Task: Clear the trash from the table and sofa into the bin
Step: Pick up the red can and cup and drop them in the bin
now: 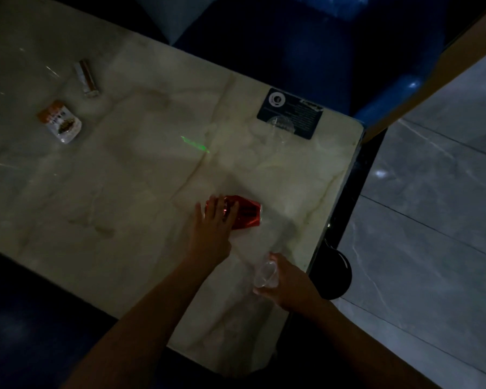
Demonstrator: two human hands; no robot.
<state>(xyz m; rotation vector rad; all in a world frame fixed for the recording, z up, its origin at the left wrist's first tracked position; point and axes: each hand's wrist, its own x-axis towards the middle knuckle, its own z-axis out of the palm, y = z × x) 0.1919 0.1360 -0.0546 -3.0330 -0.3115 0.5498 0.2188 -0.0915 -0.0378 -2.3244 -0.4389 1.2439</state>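
A crushed red can [246, 213] lies on the pale marble table [129, 178], near its right end. My left hand [215, 226] rests on the can's left part with the fingers spread over it. My right hand [288, 282] holds a clear plastic cup [265, 275] just above the table's right edge. A second clear plastic cup [281, 127] stands at the far right corner. A small snack packet [61, 122] and a brown wrapper stick [87, 78] lie on the table at the far left.
A dark card [291, 113] lies at the far right corner under the cup. Blue sofa seats [306, 51] run beyond the table, and another dark blue seat [26, 318] sits at the near left. Grey tiled floor [432, 206] lies right. A round black object [338, 273] sits below the table's edge.
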